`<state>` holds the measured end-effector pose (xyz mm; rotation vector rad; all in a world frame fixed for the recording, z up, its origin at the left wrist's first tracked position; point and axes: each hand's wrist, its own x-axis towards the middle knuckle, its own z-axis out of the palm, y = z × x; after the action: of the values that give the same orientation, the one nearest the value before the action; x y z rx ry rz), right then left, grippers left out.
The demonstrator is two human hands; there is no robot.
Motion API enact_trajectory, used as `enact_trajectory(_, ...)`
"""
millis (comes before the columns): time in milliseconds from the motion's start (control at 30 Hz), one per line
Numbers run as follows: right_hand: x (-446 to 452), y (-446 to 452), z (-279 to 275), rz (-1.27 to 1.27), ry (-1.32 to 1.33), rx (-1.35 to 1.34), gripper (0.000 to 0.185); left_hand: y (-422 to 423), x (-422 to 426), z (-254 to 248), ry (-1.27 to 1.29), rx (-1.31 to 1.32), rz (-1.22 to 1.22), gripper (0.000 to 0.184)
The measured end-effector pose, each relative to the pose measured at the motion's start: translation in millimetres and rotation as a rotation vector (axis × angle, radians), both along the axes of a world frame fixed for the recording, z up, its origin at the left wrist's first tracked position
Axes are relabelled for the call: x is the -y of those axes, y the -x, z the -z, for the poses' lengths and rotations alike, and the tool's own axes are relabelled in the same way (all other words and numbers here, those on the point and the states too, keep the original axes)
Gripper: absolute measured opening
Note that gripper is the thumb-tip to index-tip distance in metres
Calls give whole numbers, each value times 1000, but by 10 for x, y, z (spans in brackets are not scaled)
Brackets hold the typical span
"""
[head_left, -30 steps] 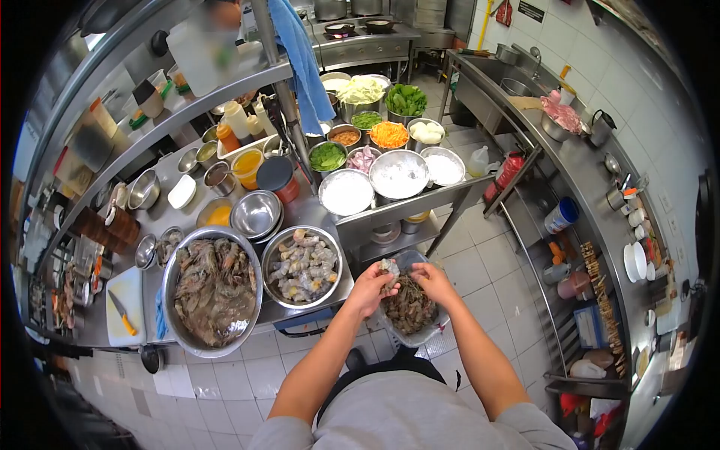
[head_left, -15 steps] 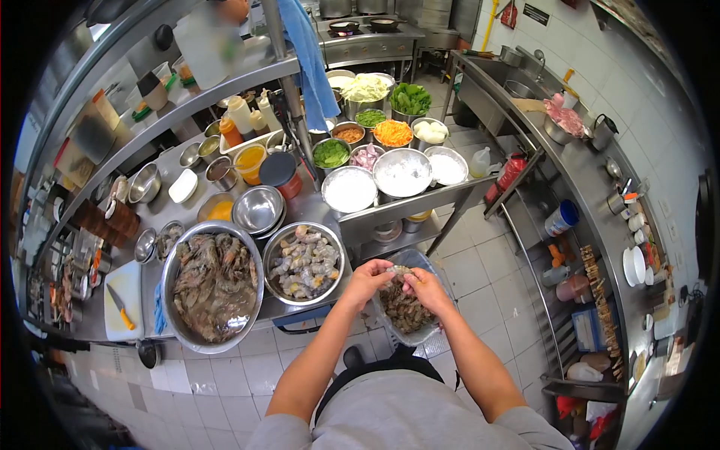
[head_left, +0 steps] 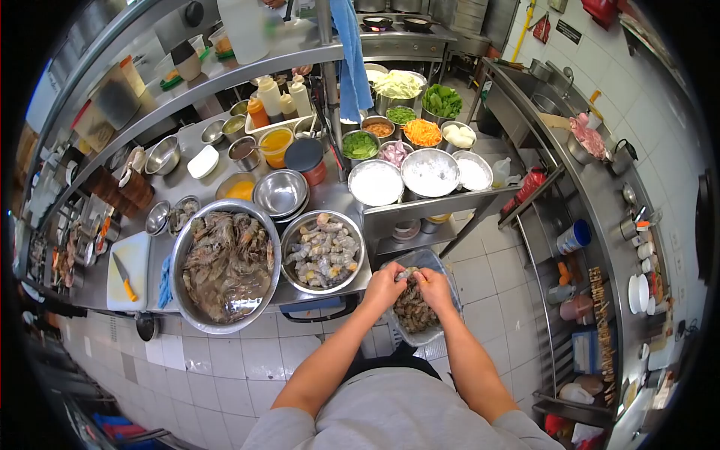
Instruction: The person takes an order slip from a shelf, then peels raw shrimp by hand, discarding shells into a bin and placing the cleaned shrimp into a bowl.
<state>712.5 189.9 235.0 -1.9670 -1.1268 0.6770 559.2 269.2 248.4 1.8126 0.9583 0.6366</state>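
My left hand (head_left: 385, 288) and my right hand (head_left: 436, 291) meet fingertip to fingertip, both closed on one greyish shrimp (head_left: 407, 274). Below them is a clear plastic tub (head_left: 452, 289) with a heap of brownish shrimp shells and heads (head_left: 417, 309) in it. To the left of my hands, a steel bowl (head_left: 361, 271) holds peeled grey shrimp (head_left: 324, 251). Farther left, a larger steel basin (head_left: 178, 274) contains whole unpeeled shrimp (head_left: 229, 251) in murky water.
On a white cutting board (head_left: 129, 289) lies a yellow-handled knife (head_left: 125, 277), beside a blue cloth (head_left: 165, 283). Nested steel bowls (head_left: 280, 193) stand behind the shrimp bowls. Containers of white powder (head_left: 376, 182) and cut vegetables (head_left: 421, 133) line the counter ahead. Steel shelving (head_left: 540, 255) runs along the right.
My view has shifted, so the counter and bowls appear farther right. Both hands stay together over the tub, still on the shrimp, with the fingers slightly repositioned.
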Motion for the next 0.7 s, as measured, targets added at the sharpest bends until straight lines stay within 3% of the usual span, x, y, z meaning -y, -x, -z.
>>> enact_trajectory(133, -34, -339, 506, 113, 52, 81, 29, 258, -63, -117, -19, -122, -22, 31)
enact_trajectory(200, 91, -551, 381, 22, 230, -29, 25, 489, -137, -80, 344, 24, -16, 30)
enact_trajectory(233, 139, -642, 311, -19, 239, -7, 23, 576, -165, -82, 343, 20, -28, 30)
enact_trajectory(300, 216, -903, 590, -80, 240, -45, 23, 756, -245, -111, 401, 302, -63, 25)
enact_trajectory(367, 343, -1013, 890, -151, 243, -88, 29, 905, -356, -267, 241, 268, -147, 22)
enact_trajectory(433, 473, -1007, 1113, -168, 57, 157, 56, 1017, -533, -465, 69, 246, -300, 24)
enact_trajectory(500, 557, -951, 1128, -116, 319, -14, 77, 1197, -785, -582, -301, 95, -377, 27)
enact_trajectory(533, 602, -928, 1204, -109, 326, -16, 72, 1272, -855, -683, -457, 61, -387, 30)
enact_trajectory(633, 739, -937, 1442, -111, 301, -22, 67, 1591, -1000, -706, -484, 37, -420, 27)
enact_trajectory(700, 863, -1060, 1610, -116, 296, -37, 64, 1882, -974, -753, -325, 59, -508, 22)
